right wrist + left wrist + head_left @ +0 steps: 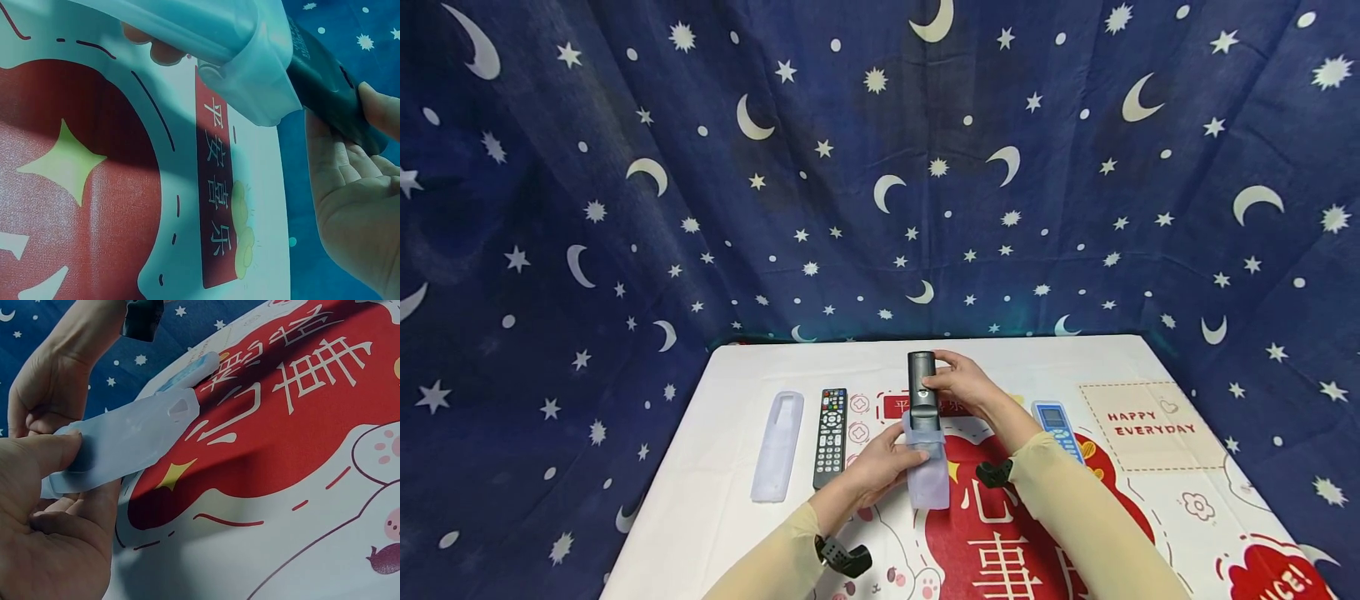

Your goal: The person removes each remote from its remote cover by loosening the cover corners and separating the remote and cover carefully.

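Note:
A black remote control (922,379) stands partway inside a translucent silicone sleeve (929,483), its back turned up in the head view. My right hand (964,383) grips the bare far end of the remote, thumb on its back. Lower down, my left hand (883,463) pinches the sleeve near its mouth, thumb on top and fingers beneath. In the right wrist view the sleeve's mouth (269,94) wraps the remote (331,81), with an edge flaring out. The left wrist view shows the sleeve's far end (178,412) hanging flat over the table.
Left on the table (730,433) lie another translucent sleeve (777,446) and a black remote with coloured buttons (831,437). A blue remote (1058,429) lies to the right, beside my right forearm. Behind the table hangs a starry blue curtain (850,250).

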The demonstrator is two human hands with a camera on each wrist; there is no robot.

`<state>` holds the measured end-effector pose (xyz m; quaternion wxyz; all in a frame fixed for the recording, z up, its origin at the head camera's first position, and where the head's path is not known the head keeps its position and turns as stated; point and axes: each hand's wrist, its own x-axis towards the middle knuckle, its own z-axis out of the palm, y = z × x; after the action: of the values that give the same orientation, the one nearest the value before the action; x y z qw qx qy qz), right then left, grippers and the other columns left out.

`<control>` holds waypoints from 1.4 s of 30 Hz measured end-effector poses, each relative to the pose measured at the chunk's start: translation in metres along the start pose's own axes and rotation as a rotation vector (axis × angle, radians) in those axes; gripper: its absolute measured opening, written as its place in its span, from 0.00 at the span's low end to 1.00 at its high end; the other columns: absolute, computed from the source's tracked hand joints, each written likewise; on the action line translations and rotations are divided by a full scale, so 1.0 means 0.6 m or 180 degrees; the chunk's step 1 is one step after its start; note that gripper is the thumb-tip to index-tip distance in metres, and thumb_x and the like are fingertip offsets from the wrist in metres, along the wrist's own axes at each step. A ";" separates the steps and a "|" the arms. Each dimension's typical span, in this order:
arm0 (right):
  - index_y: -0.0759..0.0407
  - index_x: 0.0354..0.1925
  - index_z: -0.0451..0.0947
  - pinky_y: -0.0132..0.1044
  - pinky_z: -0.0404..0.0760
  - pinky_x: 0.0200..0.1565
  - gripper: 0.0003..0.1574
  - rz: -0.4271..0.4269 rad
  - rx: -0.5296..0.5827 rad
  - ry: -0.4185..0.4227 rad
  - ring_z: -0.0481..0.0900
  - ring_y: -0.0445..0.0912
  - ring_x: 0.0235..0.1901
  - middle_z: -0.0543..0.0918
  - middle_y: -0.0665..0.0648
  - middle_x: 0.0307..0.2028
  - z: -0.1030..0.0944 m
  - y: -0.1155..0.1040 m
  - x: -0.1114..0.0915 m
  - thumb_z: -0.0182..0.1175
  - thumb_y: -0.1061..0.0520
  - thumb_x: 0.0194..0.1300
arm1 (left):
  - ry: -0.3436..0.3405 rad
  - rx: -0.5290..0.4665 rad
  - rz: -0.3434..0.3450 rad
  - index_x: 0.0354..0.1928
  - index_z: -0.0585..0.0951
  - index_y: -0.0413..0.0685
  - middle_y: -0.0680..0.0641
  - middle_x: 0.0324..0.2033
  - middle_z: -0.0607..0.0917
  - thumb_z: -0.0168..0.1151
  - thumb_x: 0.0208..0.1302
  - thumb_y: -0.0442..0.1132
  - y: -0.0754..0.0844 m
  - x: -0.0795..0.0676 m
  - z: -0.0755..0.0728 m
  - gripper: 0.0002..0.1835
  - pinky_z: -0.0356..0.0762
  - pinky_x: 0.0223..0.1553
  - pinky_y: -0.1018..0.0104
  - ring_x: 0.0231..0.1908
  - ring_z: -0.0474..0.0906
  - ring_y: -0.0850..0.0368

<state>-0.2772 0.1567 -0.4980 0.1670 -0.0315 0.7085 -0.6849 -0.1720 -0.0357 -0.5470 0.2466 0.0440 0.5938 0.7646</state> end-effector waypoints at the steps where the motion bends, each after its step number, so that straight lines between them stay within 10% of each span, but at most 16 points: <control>1: 0.67 0.73 0.61 0.57 0.80 0.57 0.42 0.0010 0.0010 0.0006 0.85 0.49 0.40 0.84 0.68 0.47 0.000 0.000 0.000 0.65 0.68 0.64 | -0.0024 -0.0015 -0.0002 0.76 0.61 0.41 0.35 0.48 0.86 0.64 0.67 0.28 0.001 -0.001 -0.001 0.37 0.83 0.52 0.52 0.49 0.84 0.46; 23: 0.65 0.76 0.58 0.59 0.77 0.59 0.45 0.0002 0.0020 0.0138 0.85 0.53 0.45 0.78 0.74 0.58 0.001 -0.007 0.000 0.65 0.68 0.66 | -0.0725 -0.0073 -0.0052 0.82 0.46 0.56 0.34 0.58 0.82 0.56 0.61 0.17 0.013 -0.010 -0.012 0.53 0.80 0.56 0.51 0.54 0.81 0.45; 36: 0.66 0.75 0.57 0.56 0.78 0.60 0.44 0.0068 0.0256 0.0053 0.85 0.52 0.46 0.77 0.72 0.59 -0.004 -0.007 -0.013 0.65 0.66 0.67 | -0.0036 -0.0059 -0.0094 0.70 0.63 0.34 0.36 0.51 0.86 0.61 0.70 0.30 0.008 -0.006 -0.006 0.30 0.85 0.47 0.57 0.44 0.86 0.51; 42: 0.66 0.73 0.62 0.59 0.75 0.62 0.40 0.0147 0.0199 -0.0036 0.85 0.52 0.46 0.79 0.71 0.57 -0.006 -0.009 -0.018 0.64 0.67 0.67 | -0.0093 -0.0006 -0.0060 0.73 0.62 0.40 0.34 0.47 0.87 0.62 0.68 0.27 0.010 -0.007 -0.003 0.33 0.85 0.48 0.55 0.44 0.85 0.49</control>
<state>-0.2689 0.1630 -0.4904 0.1878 -0.0138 0.6863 -0.7025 -0.1708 -0.0400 -0.5408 0.2624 0.0494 0.5898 0.7621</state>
